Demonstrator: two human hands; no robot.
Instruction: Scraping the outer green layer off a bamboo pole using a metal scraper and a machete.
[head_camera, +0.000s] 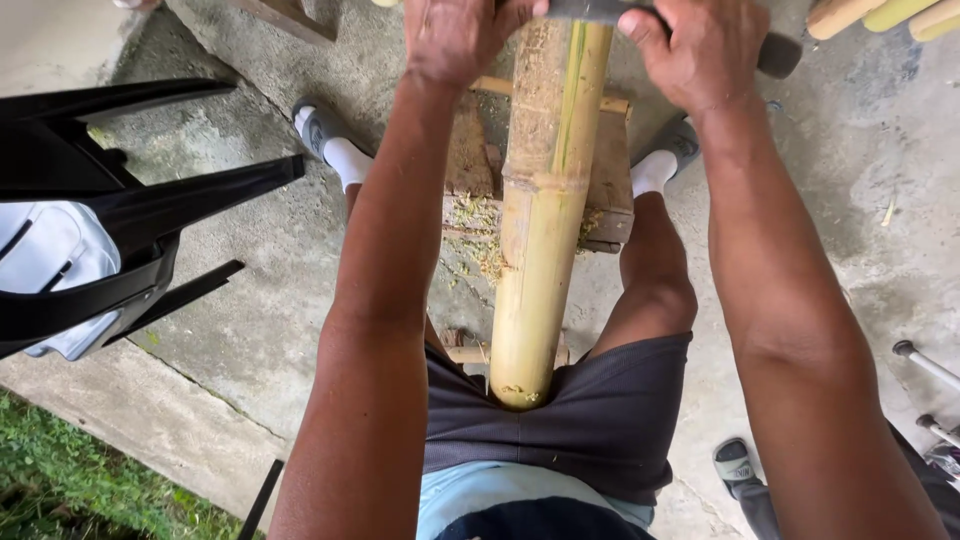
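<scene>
- Far to the left of the bamboo pole (545, 210), we see a black plastic chair (120, 200) tipped at an angle, with a white bag (50, 250) resting inside it.
- Below the chair, still well left of the pole, a strip of green grass (70, 480) borders the concrete floor (250, 320).
- Just left of the pole, near its far end, our left foot in a grey shoe and white sock (330, 140) stands on the concrete.
- Our left hand (455, 35) is clenched at the pole's upper left side, at the top edge of the view; its fingers are cut off, so we cannot tell exactly what they wrap.
- The thick yellow bamboo pole runs down the middle, from the hands to our lap, its near cut end pressed against our dark shorts (570, 420).
- Under the pole lies a worn wooden bench (610, 190), scattered with pale shavings.
- Our right hand (700, 50) sits at the pole's upper right side, gripping the dark handle of a blade tool (780, 55) that crosses over the pole.
- Just right of the pole, our right foot (665, 155) stands beside the bench.
- Far right of the pole, more bamboo pieces (880, 15) lie at the top corner, and a sandal (735, 465) sits lower down.
</scene>
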